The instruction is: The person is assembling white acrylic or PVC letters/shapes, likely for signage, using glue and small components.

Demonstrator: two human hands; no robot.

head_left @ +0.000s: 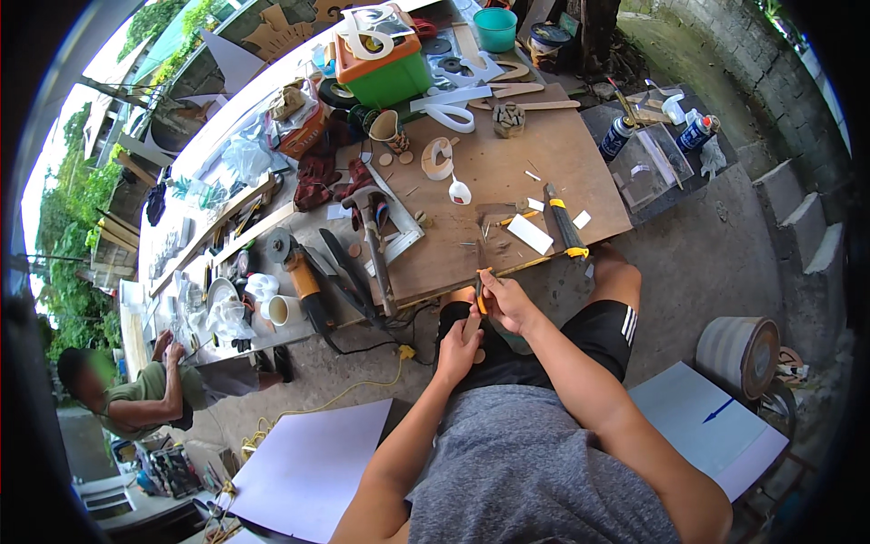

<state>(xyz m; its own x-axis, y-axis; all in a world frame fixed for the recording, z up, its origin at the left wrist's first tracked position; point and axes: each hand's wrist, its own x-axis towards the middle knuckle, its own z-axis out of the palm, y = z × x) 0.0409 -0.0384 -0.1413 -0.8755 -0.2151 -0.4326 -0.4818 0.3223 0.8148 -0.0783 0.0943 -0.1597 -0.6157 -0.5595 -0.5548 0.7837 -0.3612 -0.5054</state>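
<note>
Close to the table's near edge, my right hand (509, 304) is closed around a slim tool with an orange-and-black handle (481, 292); its narrow dark end points away from me. Just below it, my left hand (460, 349) grips a small flat wooden piece (471, 326) over my lap. The two hands almost touch, and the fingers partly hide both things. Nearest to them on the wooden board (580, 163) lie a yellow-and-black handled tool (564, 222) and a white rectangular piece (528, 234). Farther in are a curved wooden cutout (437, 159) and a white spoon-like piece (459, 191).
A hammer (370, 236) and an angle grinder (304, 281) with a cord lie to the left. Behind are a patterned cup (388, 133), a green box (385, 77) and a teal bowl (495, 31). Spray cans (617, 136) stand right. Another person (149, 399) works at far left.
</note>
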